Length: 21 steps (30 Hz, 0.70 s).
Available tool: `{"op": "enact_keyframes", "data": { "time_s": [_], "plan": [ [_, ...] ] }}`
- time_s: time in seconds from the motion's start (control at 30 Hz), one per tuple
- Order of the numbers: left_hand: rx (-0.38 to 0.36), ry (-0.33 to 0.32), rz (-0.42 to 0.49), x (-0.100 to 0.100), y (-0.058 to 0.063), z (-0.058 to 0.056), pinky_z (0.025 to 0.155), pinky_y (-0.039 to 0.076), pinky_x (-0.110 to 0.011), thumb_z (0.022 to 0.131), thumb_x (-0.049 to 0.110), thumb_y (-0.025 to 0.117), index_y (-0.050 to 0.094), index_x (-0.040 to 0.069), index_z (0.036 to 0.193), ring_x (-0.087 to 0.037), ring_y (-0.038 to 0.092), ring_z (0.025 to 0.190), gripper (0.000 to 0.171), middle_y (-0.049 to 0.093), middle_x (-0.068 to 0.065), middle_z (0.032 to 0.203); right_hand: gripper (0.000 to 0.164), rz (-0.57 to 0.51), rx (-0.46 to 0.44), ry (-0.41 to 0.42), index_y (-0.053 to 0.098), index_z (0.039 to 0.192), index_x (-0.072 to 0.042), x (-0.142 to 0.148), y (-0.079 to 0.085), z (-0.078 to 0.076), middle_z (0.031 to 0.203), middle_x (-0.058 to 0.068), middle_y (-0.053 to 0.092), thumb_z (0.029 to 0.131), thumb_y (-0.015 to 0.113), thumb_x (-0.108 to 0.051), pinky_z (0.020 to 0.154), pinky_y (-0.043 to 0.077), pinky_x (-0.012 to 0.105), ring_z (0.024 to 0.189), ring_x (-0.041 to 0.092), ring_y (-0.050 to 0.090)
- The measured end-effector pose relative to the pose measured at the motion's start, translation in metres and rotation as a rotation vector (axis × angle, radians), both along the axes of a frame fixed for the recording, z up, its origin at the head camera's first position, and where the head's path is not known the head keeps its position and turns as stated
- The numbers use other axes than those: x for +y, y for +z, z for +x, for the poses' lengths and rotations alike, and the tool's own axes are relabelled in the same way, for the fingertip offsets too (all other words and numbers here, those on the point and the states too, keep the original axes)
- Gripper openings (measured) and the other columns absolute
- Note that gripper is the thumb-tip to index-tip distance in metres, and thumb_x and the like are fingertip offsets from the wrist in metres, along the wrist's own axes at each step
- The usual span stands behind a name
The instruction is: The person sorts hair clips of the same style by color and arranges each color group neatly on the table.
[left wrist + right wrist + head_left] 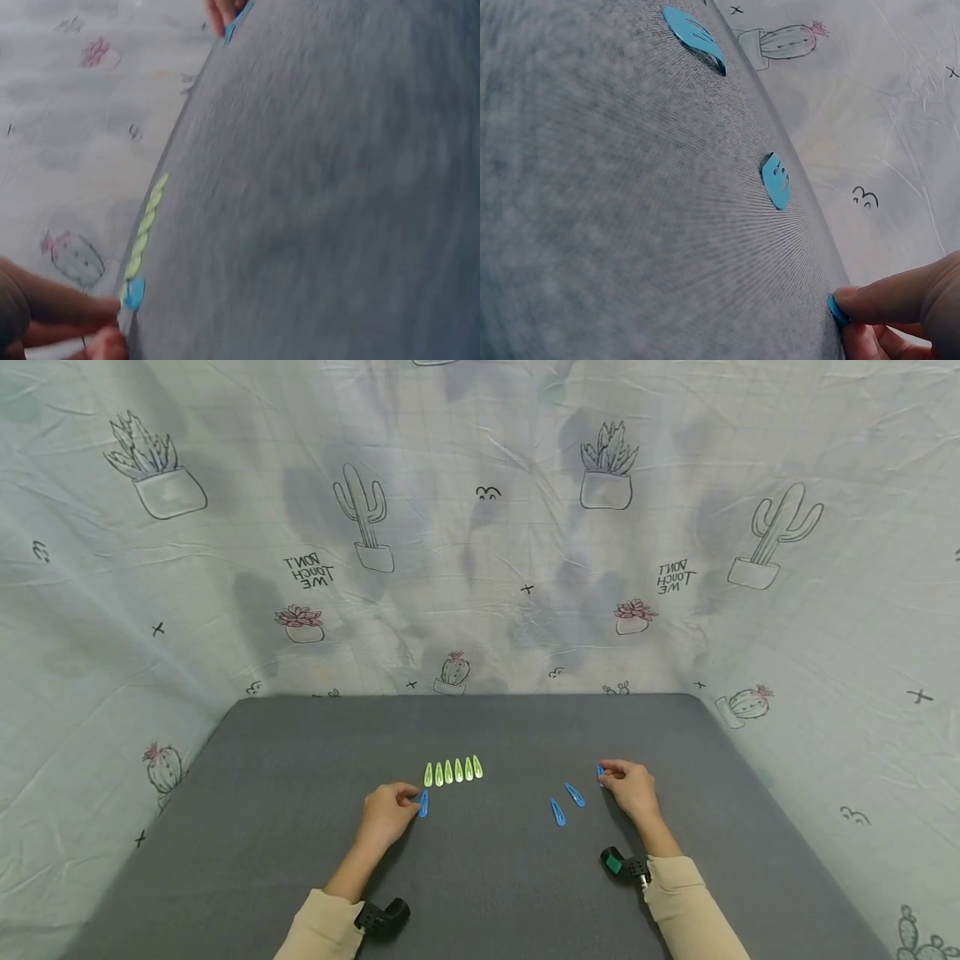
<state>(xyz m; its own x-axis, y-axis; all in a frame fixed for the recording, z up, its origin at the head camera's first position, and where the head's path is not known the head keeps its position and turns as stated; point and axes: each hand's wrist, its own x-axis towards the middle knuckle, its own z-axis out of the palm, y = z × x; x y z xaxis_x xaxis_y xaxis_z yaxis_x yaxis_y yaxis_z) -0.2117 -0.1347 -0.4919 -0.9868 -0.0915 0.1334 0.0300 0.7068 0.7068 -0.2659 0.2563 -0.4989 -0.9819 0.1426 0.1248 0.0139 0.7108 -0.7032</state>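
Observation:
In the head view, my left hand (387, 814) is at a blue hair clip (423, 803), its thumb and index fingertips at the clip's left edge. That clip stands just below the left end of a row of several yellow-green hair clips (448, 772). In the left wrist view, the same blue clip (133, 294) shows at the fingertips. Over on the right, my right hand (632, 789) pinches another blue hair clip (601, 774) between thumb and fingers, partly hidden by them. Two more blue hair clips, one nearer (558, 812) and one farther (574, 794), lie to its left.
The dark grey table (487, 877) reaches back to a pale cloth backdrop (480, 552) printed with cacti, which also hangs at both sides. Black wrist-worn devices sit at the left cuff (382, 918) and the right cuff (624, 865).

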Motion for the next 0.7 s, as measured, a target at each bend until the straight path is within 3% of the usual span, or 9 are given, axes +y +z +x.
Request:
{"op": "enact_keyframes", "data": {
  "time_s": [0.17, 0.37, 0.53, 0.7],
  "plan": [
    [-0.020, -0.075, 0.039, -0.012, -0.007, -0.003, 0.060, 0.043, -0.029, 0.078, 0.008, 0.075, 0.073, 0.006, 0.099, -0.009, 0.051, 0.062, 0.021, 0.062, 0.002, 0.069, 0.028, 0.003, -0.011, 0.006, 0.069, 0.110, 0.002, -0.001, 0.001, -0.001, 0.092, 0.015, 0.069, 0.084, 0.066, -0.008, 0.076, 0.048, 0.042, 0.085, 0.028, 0.064],
    [-0.016, -0.219, 0.084, -0.025, -0.015, -0.007, 0.057, 0.040, -0.024, 0.081, 0.012, 0.074, 0.073, 0.013, 0.104, -0.007, 0.048, 0.061, 0.023, 0.060, 0.005, 0.072, 0.028, 0.007, -0.058, 0.007, 0.068, 0.112, 0.001, -0.001, 0.003, -0.003, 0.094, 0.014, 0.069, 0.085, 0.066, -0.007, 0.078, 0.047, 0.045, 0.088, 0.028, 0.064],
    [0.019, -0.307, 0.054, -0.031, -0.022, -0.010, 0.057, 0.040, -0.022, 0.082, 0.017, 0.074, 0.074, 0.015, 0.107, -0.004, 0.046, 0.061, 0.025, 0.058, 0.006, 0.075, 0.031, -0.031, -0.104, 0.002, 0.067, 0.114, 0.002, -0.001, 0.006, -0.005, 0.093, 0.012, 0.068, 0.084, 0.067, -0.006, 0.073, 0.045, 0.037, 0.084, 0.024, 0.060],
    [0.038, -0.334, 0.020, -0.032, -0.023, -0.012, 0.057, 0.039, -0.022, 0.082, 0.019, 0.073, 0.074, 0.017, 0.107, -0.003, 0.044, 0.060, 0.024, 0.055, 0.007, 0.074, 0.033, -0.128, -0.138, -0.003, 0.065, 0.117, 0.003, -0.003, 0.007, -0.005, 0.094, 0.012, 0.066, 0.085, 0.064, -0.004, 0.068, 0.043, 0.028, 0.081, 0.018, 0.057]
  ]
}}
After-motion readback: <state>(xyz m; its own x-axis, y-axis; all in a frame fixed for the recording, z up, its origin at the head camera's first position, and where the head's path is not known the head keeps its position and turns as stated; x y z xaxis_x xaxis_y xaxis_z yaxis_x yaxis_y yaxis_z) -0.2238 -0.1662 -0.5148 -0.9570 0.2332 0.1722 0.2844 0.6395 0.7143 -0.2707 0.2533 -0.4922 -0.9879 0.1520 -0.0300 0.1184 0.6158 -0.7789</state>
